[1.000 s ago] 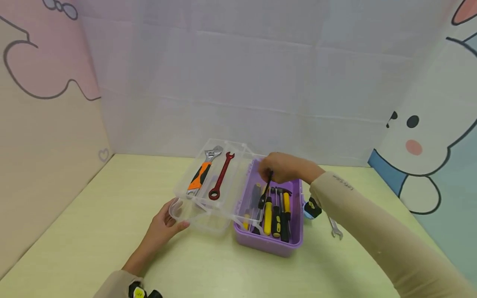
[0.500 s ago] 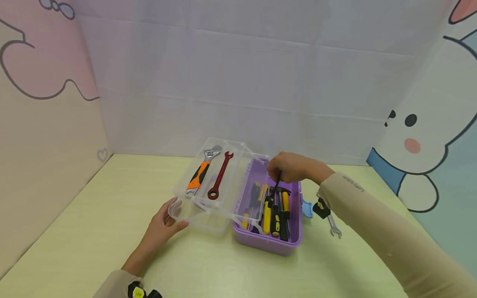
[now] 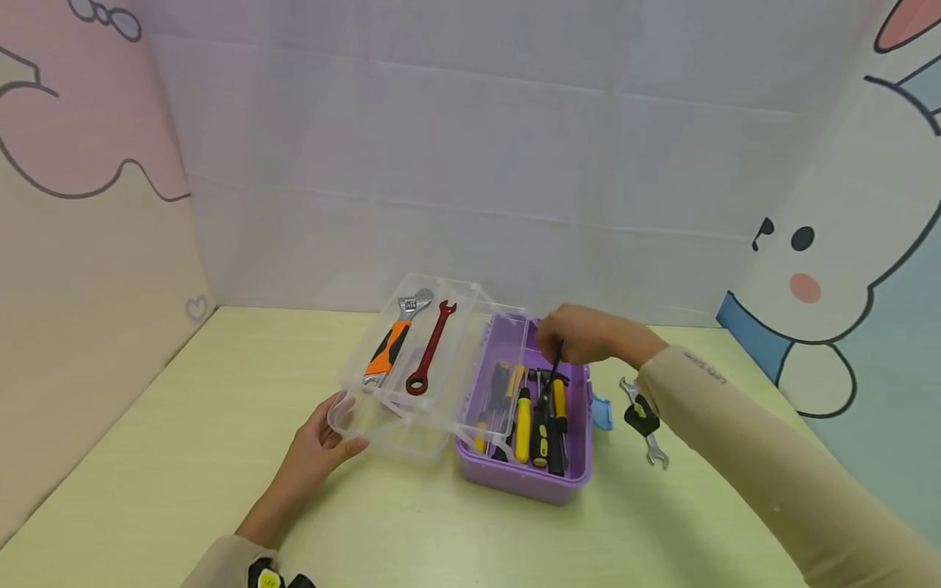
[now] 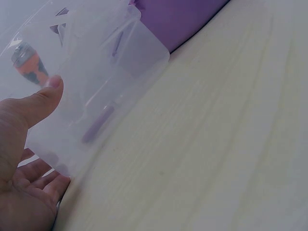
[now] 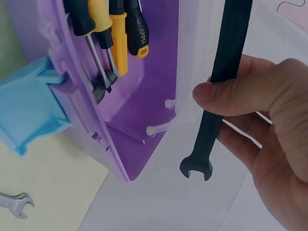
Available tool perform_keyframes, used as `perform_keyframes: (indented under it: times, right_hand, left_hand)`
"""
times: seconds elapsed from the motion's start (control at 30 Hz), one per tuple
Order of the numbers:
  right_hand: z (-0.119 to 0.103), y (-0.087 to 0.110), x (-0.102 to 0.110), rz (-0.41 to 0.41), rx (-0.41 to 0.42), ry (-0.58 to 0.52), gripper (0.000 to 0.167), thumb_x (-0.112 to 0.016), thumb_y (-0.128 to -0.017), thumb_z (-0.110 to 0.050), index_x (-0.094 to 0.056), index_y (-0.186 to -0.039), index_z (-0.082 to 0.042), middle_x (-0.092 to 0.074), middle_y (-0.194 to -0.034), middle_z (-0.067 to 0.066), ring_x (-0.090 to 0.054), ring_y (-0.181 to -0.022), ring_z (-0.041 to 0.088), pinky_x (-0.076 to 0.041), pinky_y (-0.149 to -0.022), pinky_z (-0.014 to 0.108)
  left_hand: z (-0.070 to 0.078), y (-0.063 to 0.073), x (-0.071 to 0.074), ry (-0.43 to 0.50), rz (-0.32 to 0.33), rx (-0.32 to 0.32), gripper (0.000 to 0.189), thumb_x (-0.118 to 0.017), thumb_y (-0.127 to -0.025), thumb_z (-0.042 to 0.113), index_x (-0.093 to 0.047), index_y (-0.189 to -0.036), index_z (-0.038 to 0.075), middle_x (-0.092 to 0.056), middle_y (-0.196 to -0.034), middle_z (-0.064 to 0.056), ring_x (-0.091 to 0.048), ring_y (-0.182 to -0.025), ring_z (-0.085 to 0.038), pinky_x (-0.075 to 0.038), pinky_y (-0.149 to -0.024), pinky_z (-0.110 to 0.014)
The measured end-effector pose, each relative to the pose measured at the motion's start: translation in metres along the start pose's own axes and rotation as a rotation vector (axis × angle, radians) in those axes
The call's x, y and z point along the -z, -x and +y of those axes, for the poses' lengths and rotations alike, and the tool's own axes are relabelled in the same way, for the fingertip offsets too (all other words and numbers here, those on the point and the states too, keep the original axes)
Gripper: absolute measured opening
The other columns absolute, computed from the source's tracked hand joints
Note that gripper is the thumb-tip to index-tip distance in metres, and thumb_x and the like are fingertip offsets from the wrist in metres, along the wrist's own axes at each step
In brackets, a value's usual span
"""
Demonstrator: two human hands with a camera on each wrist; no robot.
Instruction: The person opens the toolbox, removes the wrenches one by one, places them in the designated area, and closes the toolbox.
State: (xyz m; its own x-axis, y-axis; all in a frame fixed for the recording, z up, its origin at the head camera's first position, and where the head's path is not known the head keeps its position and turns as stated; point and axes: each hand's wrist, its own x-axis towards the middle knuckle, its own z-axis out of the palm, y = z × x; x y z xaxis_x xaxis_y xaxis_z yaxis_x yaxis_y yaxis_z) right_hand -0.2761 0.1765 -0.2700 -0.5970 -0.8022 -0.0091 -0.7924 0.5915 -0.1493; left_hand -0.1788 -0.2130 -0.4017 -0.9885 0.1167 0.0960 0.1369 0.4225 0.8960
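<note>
My right hand (image 3: 577, 333) pinches a black wrench (image 5: 231, 48) between thumb and fingers, over the far part of an open purple toolbox (image 3: 522, 482). The wrench's open end shows in the right wrist view. Lower in the box lie a yellow-handled screwdriver (image 3: 523, 429), other yellow and black handles, and a hammer (image 3: 547, 376). With thumb above and fingers below, my left hand (image 3: 316, 445) holds the edge of the clear plastic lid (image 4: 130, 57). A clear tray (image 3: 459, 359) over it bears an orange-handled adjustable wrench (image 3: 390, 347) and a red ratchet wrench (image 3: 432, 347).
A silver wrench (image 3: 654, 451) lies on the table (image 3: 367, 523) to the right of the toolbox, partly covered by the right wrist's black device. A light blue latch (image 3: 601, 412) sticks out from the box's right side. A white sheet (image 3: 441, 163) stands behind.
My right hand has moved right with the black wrench, which now hangs over the right half of the toolbox. My left hand stays at the lid; the head view has shifted slightly.
</note>
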Motion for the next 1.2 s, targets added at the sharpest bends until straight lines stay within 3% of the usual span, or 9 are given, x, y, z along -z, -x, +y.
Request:
perform_keyframes:
  times: [0.27, 0.43, 0.5, 0.83, 0.97, 1.07, 1.2]
  right_hand:
    - [0.009, 0.009, -0.004, -0.002, -0.003, -0.014, 0.034, -0.051, -0.064, 0.019, -0.063, -0.067, -0.012, -0.060, -0.066, -0.005, -0.053, -0.063, 0.007, -0.050, -0.059, 0.022]
    - [0.013, 0.016, -0.006, 0.007, -0.012, -0.028, 0.036, -0.049, -0.062, 0.020, -0.063, -0.067, -0.012, -0.059, -0.067, -0.005, -0.054, -0.064, 0.007, -0.051, -0.060, 0.023]
    - [0.015, 0.020, -0.007, 0.004, -0.020, -0.036, 0.037, -0.049, -0.062, 0.021, -0.063, -0.067, -0.013, -0.059, -0.067, -0.006, -0.053, -0.065, 0.006, -0.051, -0.060, 0.023]
    - [0.027, 0.034, -0.013, 0.031, 0.026, -0.031, 0.033, -0.055, -0.062, 0.019, -0.058, -0.066, -0.014, -0.056, -0.065, -0.007, -0.049, -0.062, 0.004, -0.045, -0.056, 0.021]
    - [0.031, 0.041, -0.017, 0.024, -0.013, -0.047, 0.035, -0.054, -0.062, 0.020, -0.059, -0.066, -0.014, -0.055, -0.065, -0.009, -0.048, -0.063, 0.002, -0.045, -0.057, 0.021]
    - [0.034, 0.045, -0.020, 0.020, -0.033, -0.067, 0.036, -0.053, -0.062, 0.021, -0.059, -0.065, -0.015, -0.056, -0.065, -0.009, -0.049, -0.063, 0.002, -0.046, -0.057, 0.021]
    - [0.036, 0.049, -0.026, 0.008, -0.049, -0.092, 0.036, -0.054, -0.063, 0.021, -0.059, -0.066, -0.014, -0.056, -0.066, -0.009, -0.050, -0.064, 0.002, -0.047, -0.058, 0.021]
  left_hand:
    - [0.001, 0.001, 0.000, 0.003, 0.001, 0.005, 0.078, -0.070, -0.085, 0.009, -0.024, -0.146, -0.005, -0.032, -0.148, -0.030, -0.034, -0.136, -0.043, -0.034, -0.105, -0.039]
    - [-0.002, 0.000, -0.001, 0.018, 0.003, 0.010, 0.078, -0.071, -0.085, 0.009, -0.024, -0.146, -0.004, -0.032, -0.148, -0.030, -0.035, -0.136, -0.042, -0.039, -0.100, -0.012]
    - [-0.002, 0.000, -0.002, 0.018, 0.003, 0.006, 0.077, -0.071, -0.085, 0.010, -0.025, -0.146, -0.004, -0.033, -0.148, -0.030, -0.035, -0.136, -0.043, -0.038, -0.097, -0.007]
    - [-0.002, 0.001, -0.002, 0.017, 0.014, 0.001, 0.077, -0.071, -0.085, 0.009, -0.026, -0.146, -0.004, -0.034, -0.147, -0.030, -0.037, -0.135, -0.042, -0.041, -0.100, -0.013]
    - [-0.002, 0.000, -0.002, 0.019, 0.012, -0.013, 0.077, -0.071, -0.085, 0.008, -0.025, -0.146, -0.004, -0.034, -0.147, -0.031, -0.036, -0.135, -0.043, -0.039, -0.105, -0.034]
    - [-0.002, 0.000, -0.002, 0.019, 0.009, -0.015, 0.078, -0.071, -0.085, 0.008, -0.025, -0.146, -0.005, -0.033, -0.147, -0.030, -0.036, -0.135, -0.043, -0.036, -0.106, -0.041]
    - [-0.002, 0.000, -0.001, 0.013, 0.008, 0.002, 0.078, -0.071, -0.085, 0.009, -0.024, -0.146, -0.004, -0.033, -0.147, -0.029, -0.037, -0.135, -0.043, -0.038, -0.106, -0.036]
